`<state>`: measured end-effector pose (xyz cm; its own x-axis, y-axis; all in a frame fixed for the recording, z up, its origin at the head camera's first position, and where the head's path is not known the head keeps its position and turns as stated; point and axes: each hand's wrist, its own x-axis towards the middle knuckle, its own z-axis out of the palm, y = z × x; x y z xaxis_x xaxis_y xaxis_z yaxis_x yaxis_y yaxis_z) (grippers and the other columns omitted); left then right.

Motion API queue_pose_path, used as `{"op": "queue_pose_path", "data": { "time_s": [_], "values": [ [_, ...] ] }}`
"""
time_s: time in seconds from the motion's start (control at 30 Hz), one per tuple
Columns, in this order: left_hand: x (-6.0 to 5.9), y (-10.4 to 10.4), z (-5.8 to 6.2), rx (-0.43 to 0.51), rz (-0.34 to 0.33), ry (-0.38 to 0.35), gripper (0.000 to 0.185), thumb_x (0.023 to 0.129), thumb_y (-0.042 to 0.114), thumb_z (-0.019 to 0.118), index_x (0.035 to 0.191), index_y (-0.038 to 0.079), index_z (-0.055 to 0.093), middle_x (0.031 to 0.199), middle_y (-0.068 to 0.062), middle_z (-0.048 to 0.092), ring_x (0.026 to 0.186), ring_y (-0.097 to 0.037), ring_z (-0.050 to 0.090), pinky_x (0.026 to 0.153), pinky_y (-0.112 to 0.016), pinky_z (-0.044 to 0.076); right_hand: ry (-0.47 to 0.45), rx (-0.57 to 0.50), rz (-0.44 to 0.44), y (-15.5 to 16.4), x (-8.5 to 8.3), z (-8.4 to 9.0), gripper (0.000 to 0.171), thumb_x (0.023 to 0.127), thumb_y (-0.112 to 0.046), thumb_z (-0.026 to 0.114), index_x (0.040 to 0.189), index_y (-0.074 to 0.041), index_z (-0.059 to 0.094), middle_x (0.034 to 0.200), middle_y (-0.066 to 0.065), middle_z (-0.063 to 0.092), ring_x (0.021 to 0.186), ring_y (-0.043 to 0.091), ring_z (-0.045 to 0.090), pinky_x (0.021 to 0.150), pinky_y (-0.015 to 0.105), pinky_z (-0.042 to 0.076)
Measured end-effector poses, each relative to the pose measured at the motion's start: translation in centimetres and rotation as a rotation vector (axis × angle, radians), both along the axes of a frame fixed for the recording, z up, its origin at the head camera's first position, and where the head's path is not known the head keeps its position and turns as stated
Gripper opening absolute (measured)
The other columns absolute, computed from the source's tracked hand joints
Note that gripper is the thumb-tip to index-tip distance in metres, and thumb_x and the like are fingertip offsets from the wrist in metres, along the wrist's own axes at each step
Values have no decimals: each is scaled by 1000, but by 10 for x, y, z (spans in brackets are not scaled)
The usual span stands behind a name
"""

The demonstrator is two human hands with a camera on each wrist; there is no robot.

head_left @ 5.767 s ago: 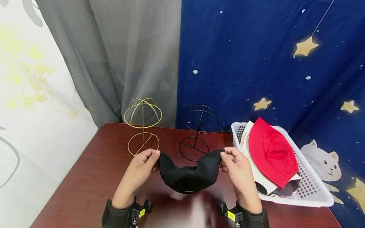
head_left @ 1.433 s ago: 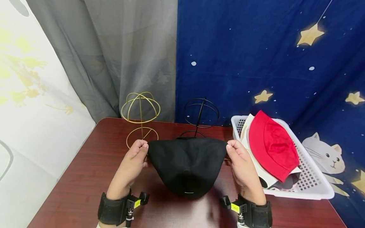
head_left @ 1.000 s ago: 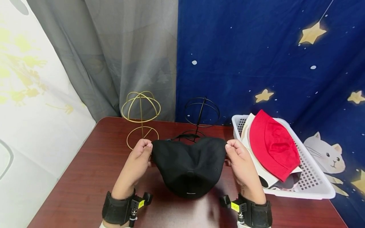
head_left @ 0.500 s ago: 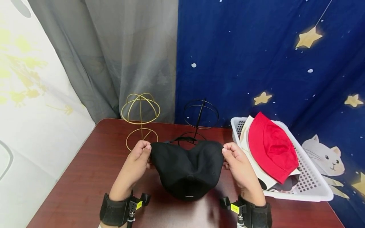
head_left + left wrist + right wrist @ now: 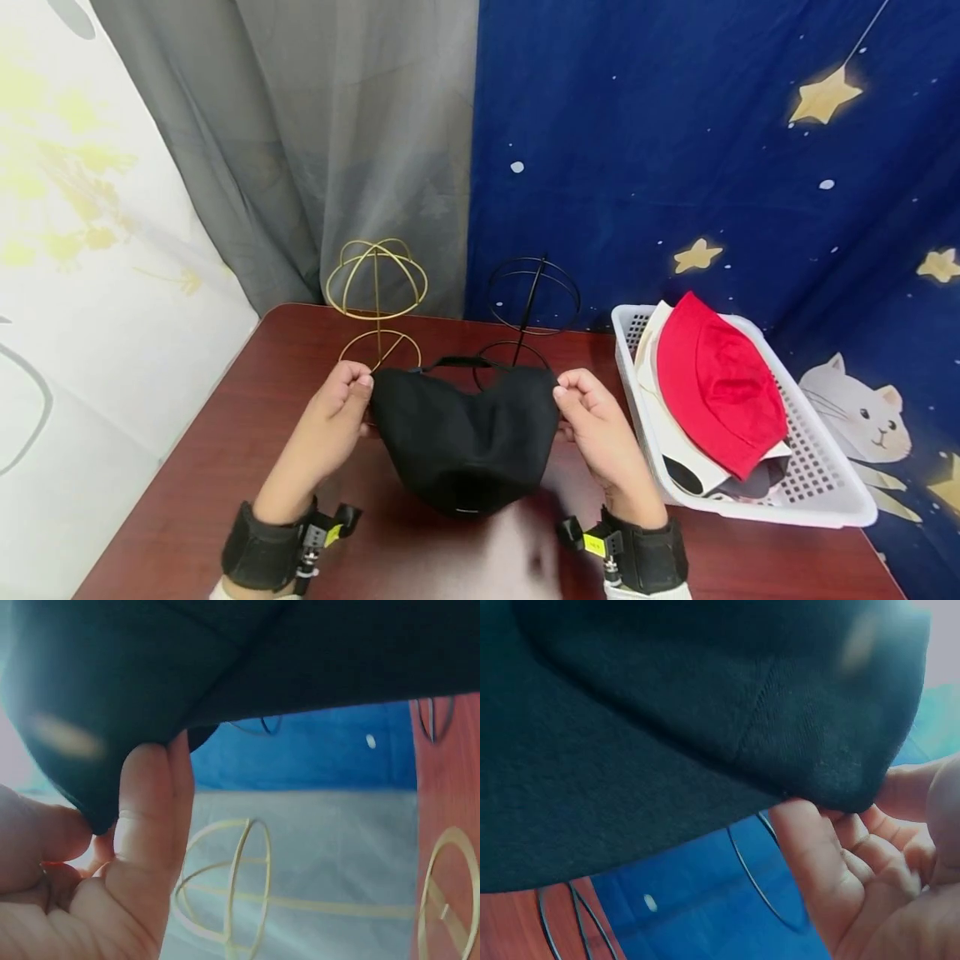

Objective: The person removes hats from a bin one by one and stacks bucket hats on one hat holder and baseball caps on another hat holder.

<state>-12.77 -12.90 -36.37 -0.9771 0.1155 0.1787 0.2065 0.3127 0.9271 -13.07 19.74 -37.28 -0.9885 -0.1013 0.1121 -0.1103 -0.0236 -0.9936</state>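
Cap (image 5: 465, 437) held crosswise, crown toward person, both hands pinching.

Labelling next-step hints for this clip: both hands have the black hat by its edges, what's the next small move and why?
Probably lift the black hat forward over the black wire stand. The left hand and right hand pinch its opposite edges, holding it spread above the table, and that stand is bare and straight behind it. The gold stand is also bare, but off to the left.
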Motion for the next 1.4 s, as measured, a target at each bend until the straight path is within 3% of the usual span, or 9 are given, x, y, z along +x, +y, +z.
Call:
{"op": "queue_pose_path", "data": {
  "time_s": [0.17,0.3,0.4,0.57,0.77,0.9,1.07,1.27,1.4],
  "values": [
    [-14,-34,28,-185,49,105,18,108,18,40,110,2,47,80,-11,56,63,-21,60,61,-28,51,9,-10,44,-32,-19,15,7,104,-5,48,105,2,48,76,4,58,65,13,62,59,32,57],
    [-35,-60,59,-151,41,171,22,108,15,35,108,-5,44,82,-16,57,61,-17,64,58,-28,55,12,-47,69,-57,-45,33,7,105,-7,47,103,0,48,77,6,57,66,15,60,60,32,56],
    [-57,-72,82,-54,37,178,23,108,15,32,106,-7,41,89,-16,53,59,-14,63,55,-27,57,6,-102,65,-74,-67,48,7,105,-9,46,101,-4,48,79,6,59,67,15,60,58,31,55],
    [-102,-84,110,84,22,88,21,108,17,30,101,-1,40,92,-10,49,62,-12,61,58,-27,58,-27,-136,-11,-95,-106,76,10,105,-14,49,97,-8,51,87,5,59,67,16,60,56,30,55],
    [-159,-91,132,-4,5,-95,31,109,21,25,96,0,43,81,-4,52,63,-12,58,64,-27,58,-143,-122,-78,-112,-150,98,9,104,-14,51,97,-9,53,87,8,55,62,18,59,54,29,55],
    [-185,-103,124,-28,5,-240,30,108,22,23,104,2,44,87,-6,48,65,-11,58,66,-25,58,-260,-105,-86,-130,-174,93,10,104,-13,51,96,-10,54,80,9,56,58,18,58,54,30,55],
    [-202,-110,95,-23,36,-361,36,108,21,22,130,-4,36,98,-15,41,63,-13,59,66,-26,58,-343,-30,-101,-145,-185,78,12,105,-13,48,94,-9,51,86,9,51,64,21,56,74,43,58],
    [-205,-109,53,-3,81,-478,21,104,11,31,111,-4,44,77,-9,52,55,-14,62,61,-30,59,-356,59,-122,-153,-181,57,9,105,-10,46,99,-4,49,109,14,47,90,29,55,89,53,53],
    [-202,-106,31,-14,57,-556,33,106,13,28,127,-10,40,73,-6,55,57,-13,63,62,-31,59,-348,142,-165,-151,-182,38,12,105,-11,47,101,0,52,120,16,48,105,31,53,90,49,53]
  ]
}}
